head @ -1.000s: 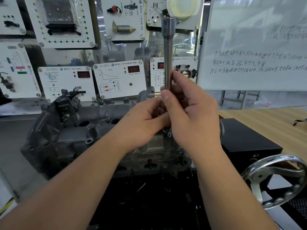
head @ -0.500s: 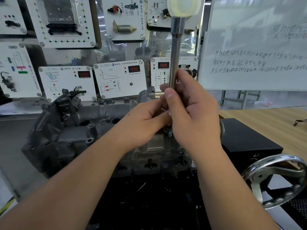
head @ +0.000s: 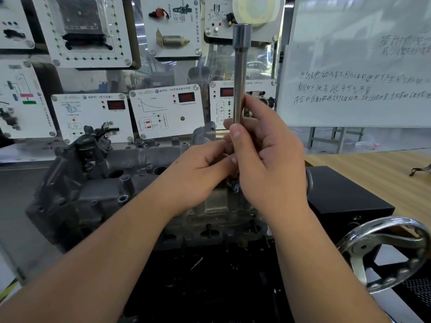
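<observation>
Steel rod (head: 240,73) is swinging back toward upright over the cylinder head (head: 130,183), right hand (head: 270,159) curling round its shaft, left hand (head: 200,169) pinching lower down; they're probably still seating it.

Tabletop, light striped wood (head: 377,173). Carries one matte black rectangular box (head: 345,199) at its left end and one thin dark cable (head: 419,170) at the far right edge.

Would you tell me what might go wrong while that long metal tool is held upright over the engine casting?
The long tool is held only low down by the right hand, so its top may tip. The left hand pinches at its lower end and might get nipped against the engine casting.
</observation>
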Demonstrator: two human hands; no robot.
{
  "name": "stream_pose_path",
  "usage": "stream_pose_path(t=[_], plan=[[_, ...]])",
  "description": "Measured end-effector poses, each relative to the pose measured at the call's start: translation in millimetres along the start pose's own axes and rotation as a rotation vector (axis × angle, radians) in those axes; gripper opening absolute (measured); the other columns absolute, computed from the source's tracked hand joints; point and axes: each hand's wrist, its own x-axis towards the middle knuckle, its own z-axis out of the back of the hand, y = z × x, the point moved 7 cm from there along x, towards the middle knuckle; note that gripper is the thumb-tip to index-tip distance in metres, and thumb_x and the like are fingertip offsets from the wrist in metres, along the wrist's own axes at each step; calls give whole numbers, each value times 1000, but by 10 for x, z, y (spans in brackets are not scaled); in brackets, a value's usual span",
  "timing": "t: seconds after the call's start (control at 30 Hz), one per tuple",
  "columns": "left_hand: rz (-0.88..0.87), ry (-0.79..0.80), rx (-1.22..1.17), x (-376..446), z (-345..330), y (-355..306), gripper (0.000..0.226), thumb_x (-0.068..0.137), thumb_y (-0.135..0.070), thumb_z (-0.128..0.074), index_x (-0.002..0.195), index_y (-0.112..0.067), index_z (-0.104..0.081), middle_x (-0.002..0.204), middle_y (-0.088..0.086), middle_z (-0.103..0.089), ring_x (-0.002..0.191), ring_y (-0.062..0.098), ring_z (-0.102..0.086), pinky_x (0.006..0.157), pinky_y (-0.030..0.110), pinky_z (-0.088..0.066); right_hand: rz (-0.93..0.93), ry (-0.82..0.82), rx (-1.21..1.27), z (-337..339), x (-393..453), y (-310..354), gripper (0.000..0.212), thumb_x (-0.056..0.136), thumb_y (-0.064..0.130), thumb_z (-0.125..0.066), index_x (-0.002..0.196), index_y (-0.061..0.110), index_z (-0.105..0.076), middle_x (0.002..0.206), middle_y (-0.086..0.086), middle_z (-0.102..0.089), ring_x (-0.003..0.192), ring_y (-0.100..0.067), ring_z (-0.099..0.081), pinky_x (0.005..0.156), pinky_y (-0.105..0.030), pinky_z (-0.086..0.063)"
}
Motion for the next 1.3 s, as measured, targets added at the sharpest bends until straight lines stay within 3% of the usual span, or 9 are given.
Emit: stream_pose_path(t=[0.17,0.27,0.47,0.6,0.73,0.9,1.0,1.13,1.3], plan=[[-45,-26,21,2,6,-24,30,89,-58,-58,112,-42,-69,105,1,-77,101,34,-72,91,60,-57,17,-39,25,15,5,22,44,93,26,-68,136,25,-60,105,20,-71,100,-2,-68,86,-34,-60],[-30,-24,-4,8,0,0,35,88,-58,-61,115,-36,-67,109,14,-74,101,47,-69,86,66,-56,25,-73,-1,30,-5,16,39,93,24,-67,132,22,-66,99,21,-70,98,-1,-68,87,-32,-59],[-29,-4,-6,2,-5,-8,35,93,-59,-54,114,-38,-71,107,4,-76,104,33,-71,95,60,-55,-16,-44,42,22,-14,-7,39,98,27,-58,134,40,-50,102,18,-74,86,-7,-72,78,-39,-60],[-50,0,-14,13,-22,-24,35,89,-54,-60,121,-41,-67,113,11,-74,107,40,-69,93,61,-56,-7,-56,30,22,-9,5,38,94,28,-67,132,27,-62,103,18,-72,98,-4,-70,83,-32,-60],[-50,5,-11,1,-20,-27,34,89,-55,-60,115,-35,-68,110,17,-73,104,45,-67,90,64,-55,24,-57,-1,28,-15,34,36,96,25,-63,131,19,-67,103,12,-74,98,-6,-69,85,-38,-59],[-45,16,20,-11,-8,-39,31,93,-58,-53,109,-38,-71,103,-3,-77,99,21,-73,92,50,-57,-10,-17,36,-2,-16,3,45,99,24,-57,144,28,-52,103,19,-73,94,-5,-71,82,-39,-60],[-62,4,18,-5,-13,-42,21,91,-53,-57,103,-43,-72,100,-9,-78,96,15,-74,87,38,-61,11,-29,22,0,-5,20,41,97,26,-62,138,20,-60,106,13,-73,97,-4,-69,83,-34,-59],[-42,-17,-10,11,-10,10,34,89,-53,-62,112,-30,-70,107,2,-77,103,32,-72,93,58,-56,29,-60,-51,16,-4,28,38,97,27,-62,133,17,-66,104,15,-71,100,-1,-65,87,-26,-55],[-46,3,-5,-8,-7,-29,27,97,-54,-53,111,-41,-72,108,-14,-77,104,10,-72,96,47,-57,-2,8,-15,-14,-3,-1,50,101,25,-55,150,25,-46,97,27,-69,97,-1,-68,84,-33,-58]])
